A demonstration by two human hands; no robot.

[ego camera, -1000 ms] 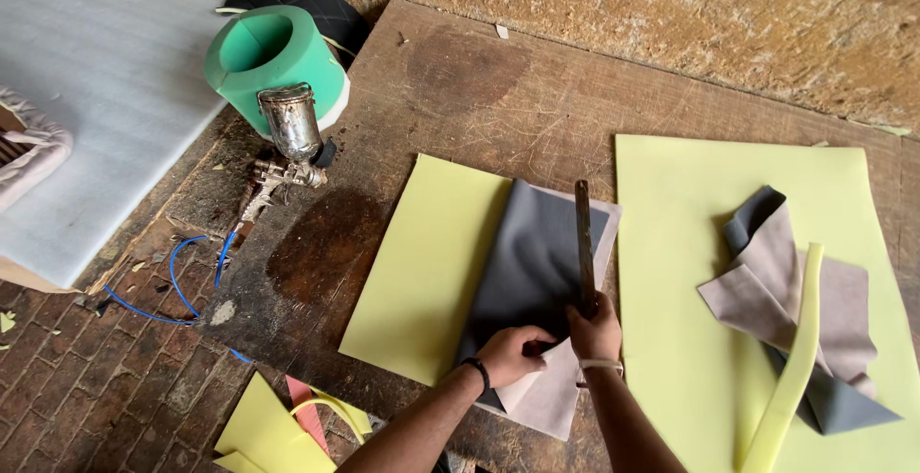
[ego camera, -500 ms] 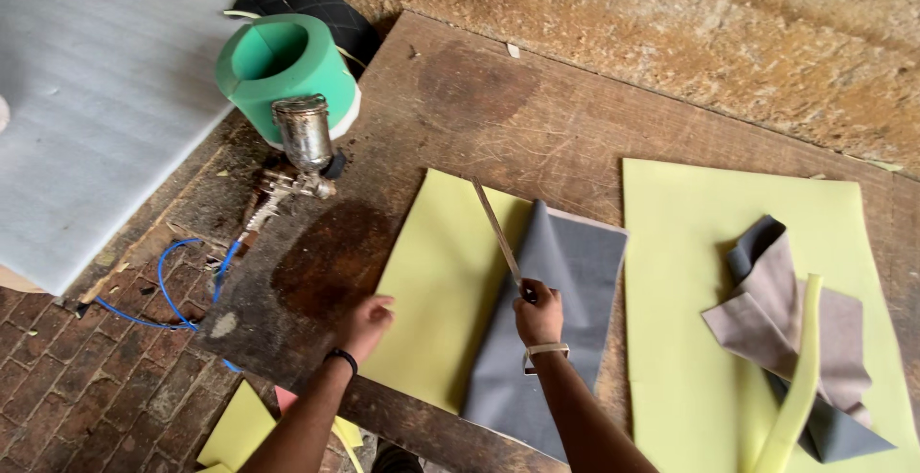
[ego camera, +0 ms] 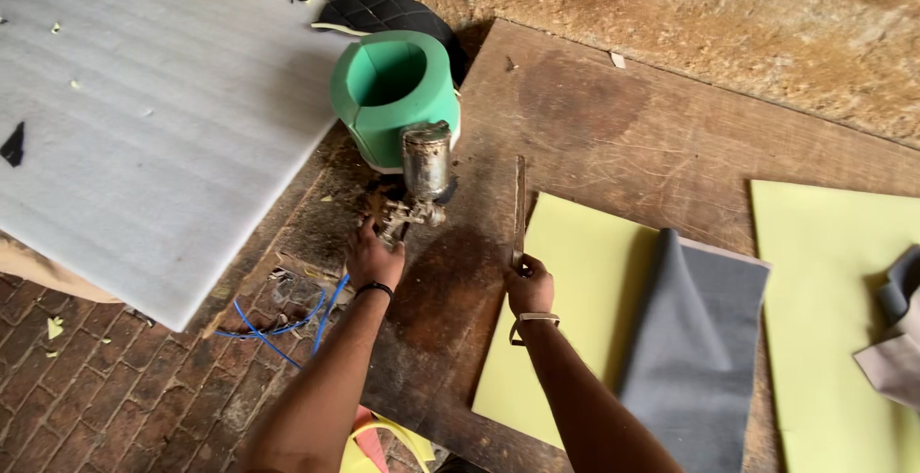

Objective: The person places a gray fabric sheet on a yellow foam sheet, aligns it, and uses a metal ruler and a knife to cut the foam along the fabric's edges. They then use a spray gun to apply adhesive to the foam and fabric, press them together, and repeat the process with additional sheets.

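Your left hand (ego camera: 372, 258) grips the handle of the dirty metal spray gun (ego camera: 419, 179) on the brown wooden tabletop (ego camera: 613, 118). Your right hand (ego camera: 529, 286) is closed on a long thin metal ruler (ego camera: 519, 207), beside the yellow foam sheet (ego camera: 565, 320) and grey cloth (ego camera: 695, 348).

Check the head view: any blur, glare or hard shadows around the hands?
Head view: soft, even daylight, no glare; the left hand at the spray gun and the right hand on the metal strip look sharp, little motion blur; only faint shadows on the wooden table.
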